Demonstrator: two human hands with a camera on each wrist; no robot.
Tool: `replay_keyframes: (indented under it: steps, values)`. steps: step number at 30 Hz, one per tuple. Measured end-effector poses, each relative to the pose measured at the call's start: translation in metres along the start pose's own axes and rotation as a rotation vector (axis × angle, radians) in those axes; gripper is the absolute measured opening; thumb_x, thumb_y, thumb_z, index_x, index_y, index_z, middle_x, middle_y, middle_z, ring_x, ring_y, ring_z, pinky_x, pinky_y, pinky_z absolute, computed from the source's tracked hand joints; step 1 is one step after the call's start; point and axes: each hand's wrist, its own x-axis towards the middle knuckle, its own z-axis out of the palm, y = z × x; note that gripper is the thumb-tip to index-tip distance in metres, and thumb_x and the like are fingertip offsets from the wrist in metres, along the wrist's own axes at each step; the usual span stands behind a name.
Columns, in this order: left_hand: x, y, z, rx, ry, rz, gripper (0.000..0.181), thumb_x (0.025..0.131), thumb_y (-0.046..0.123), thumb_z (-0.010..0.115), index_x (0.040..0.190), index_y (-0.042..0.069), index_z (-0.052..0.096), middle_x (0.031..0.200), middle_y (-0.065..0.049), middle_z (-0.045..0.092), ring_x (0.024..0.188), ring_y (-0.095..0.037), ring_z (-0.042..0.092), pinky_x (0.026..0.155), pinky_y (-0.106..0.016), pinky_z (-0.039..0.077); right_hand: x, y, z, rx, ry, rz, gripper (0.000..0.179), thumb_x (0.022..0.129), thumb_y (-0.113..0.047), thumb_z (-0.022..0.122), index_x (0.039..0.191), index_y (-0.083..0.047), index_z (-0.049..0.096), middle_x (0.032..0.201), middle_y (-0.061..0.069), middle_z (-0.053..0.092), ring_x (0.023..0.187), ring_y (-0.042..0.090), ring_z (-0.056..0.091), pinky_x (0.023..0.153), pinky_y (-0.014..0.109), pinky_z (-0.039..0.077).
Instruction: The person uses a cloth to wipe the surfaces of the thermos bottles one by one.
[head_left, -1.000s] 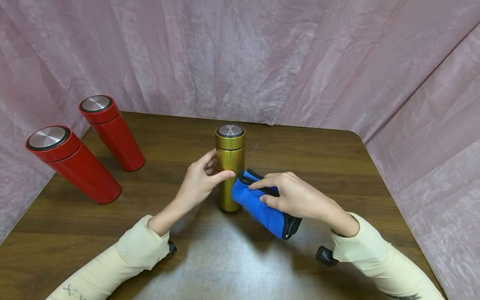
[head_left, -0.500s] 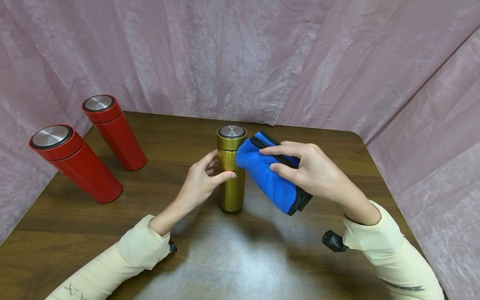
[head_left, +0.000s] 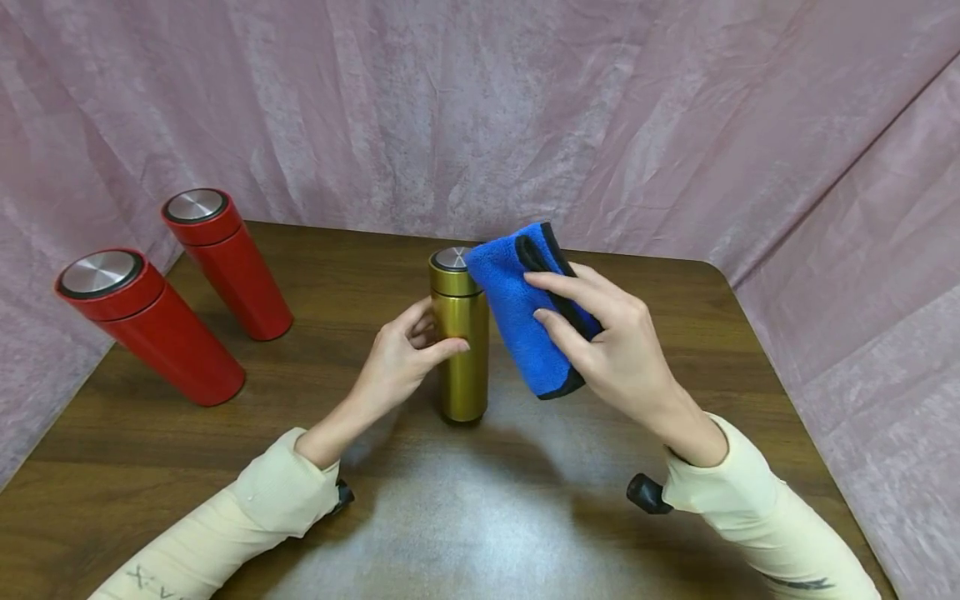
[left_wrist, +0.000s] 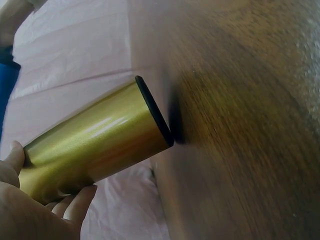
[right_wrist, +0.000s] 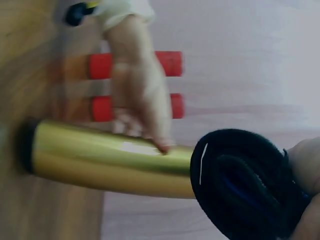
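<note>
A gold thermos bottle with a silver-topped lid stands upright mid-table. My left hand grips it around the middle, thumb across the front. In the left wrist view, the bottle's dark base shows close to the tabletop. A folded blue cloth with black edging is pinched in my right hand. One corner of the cloth overlaps the right side of the bottle's lid; in the right wrist view, the rolled cloth hides the bottle's upper end.
Two red thermos bottles with silver lids stand at the left of the wooden table. Pink velvet curtains hang behind the table and along its sides.
My right hand has raised the blue cloth from the bottle's lower half to lid height, tilting it more upright. The left hand keeps its grip on the gold bottle, almost unmoved.
</note>
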Motion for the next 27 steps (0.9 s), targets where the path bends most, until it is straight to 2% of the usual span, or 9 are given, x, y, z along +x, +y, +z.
replay_keyframes:
  steps: [4, 9, 18, 27]
  values:
    - [0.0, 0.0, 0.0, 0.005, -0.004, -0.008, 0.065, 0.088, 0.004, 0.082, 0.147, 0.001, 0.054, 0.132, -0.021, 0.066, 0.12, -0.033, 0.066, 0.098, -0.041, 0.056, -0.011, 0.011, 0.016, -0.05, -0.003, -0.051, 0.037, 0.089, 0.006, 0.077, 0.125, -0.003, 0.073, 0.131, 0.013, 0.066, 0.109, 0.024, 0.068, 0.087, 0.032, 0.061]
    - [0.001, -0.002, -0.002, 0.014, 0.007, 0.006, 0.061, 0.089, 0.004, 0.081, 0.145, 0.002, 0.056, 0.129, -0.021, 0.068, 0.118, -0.033, 0.067, 0.098, -0.041, 0.057, -0.025, 0.021, 0.031, -0.068, -0.084, -0.045, 0.039, 0.09, 0.004, 0.077, 0.128, -0.005, 0.071, 0.133, 0.014, 0.064, 0.111, 0.027, 0.068, 0.084, 0.039, 0.062]
    - [0.001, -0.006, -0.004, 0.005, 0.047, -0.016, 0.061, 0.091, 0.004, 0.08, 0.146, 0.0, 0.054, 0.131, -0.025, 0.066, 0.12, -0.037, 0.066, 0.101, -0.044, 0.055, -0.047, 0.034, 0.046, -0.08, -0.217, 0.038, 0.038, 0.091, 0.003, 0.076, 0.128, -0.005, 0.07, 0.13, 0.013, 0.063, 0.108, 0.025, 0.069, 0.082, 0.035, 0.063]
    - [0.002, -0.008, -0.005, 0.016, 0.057, -0.026, 0.062, 0.092, 0.01, 0.08, 0.147, 0.003, 0.054, 0.132, -0.021, 0.066, 0.12, -0.033, 0.066, 0.102, -0.042, 0.054, -0.065, 0.038, 0.05, -0.12, -0.34, 0.105, 0.038, 0.091, 0.002, 0.077, 0.128, -0.007, 0.069, 0.124, 0.012, 0.065, 0.097, 0.021, 0.07, 0.077, 0.032, 0.062]
